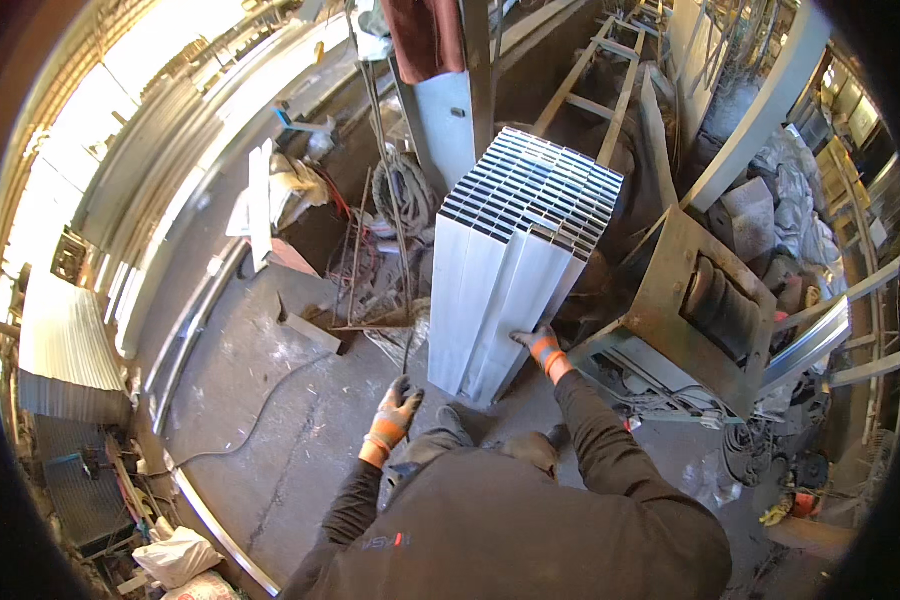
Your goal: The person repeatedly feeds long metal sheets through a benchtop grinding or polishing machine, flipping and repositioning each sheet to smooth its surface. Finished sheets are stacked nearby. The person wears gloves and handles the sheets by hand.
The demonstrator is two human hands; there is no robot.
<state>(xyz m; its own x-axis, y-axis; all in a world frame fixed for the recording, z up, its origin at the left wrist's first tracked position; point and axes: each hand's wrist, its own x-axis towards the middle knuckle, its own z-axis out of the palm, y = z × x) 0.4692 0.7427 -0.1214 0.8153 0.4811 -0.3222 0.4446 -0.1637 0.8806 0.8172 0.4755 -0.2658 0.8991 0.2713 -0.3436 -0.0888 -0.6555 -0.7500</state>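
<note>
A tall bundle of silver rectangular metal tubes (510, 290) stands upright in front of me, its many hollow ends facing up. My right hand (543, 350), in a grey and orange glove, touches the near right side of this bundle low down. Its fingers are stretched against the metal rather than wrapped round it. To the left of the bundle's foot, my left hand (394, 416) wears a matching glove. The fingers are apart and hold nothing that I can see. Just above them hangs the lower end of a thin dark cable (406, 330).
A metal frame with dark rollers (715, 310) stands close on the right. Stacked corrugated sheets (70, 330) and long curved-looking strips (195, 310) lie left. A grey post (445, 120) and a coiled cable (405, 190) are beyond the bundle. A thin cord (260, 420) crosses the floor.
</note>
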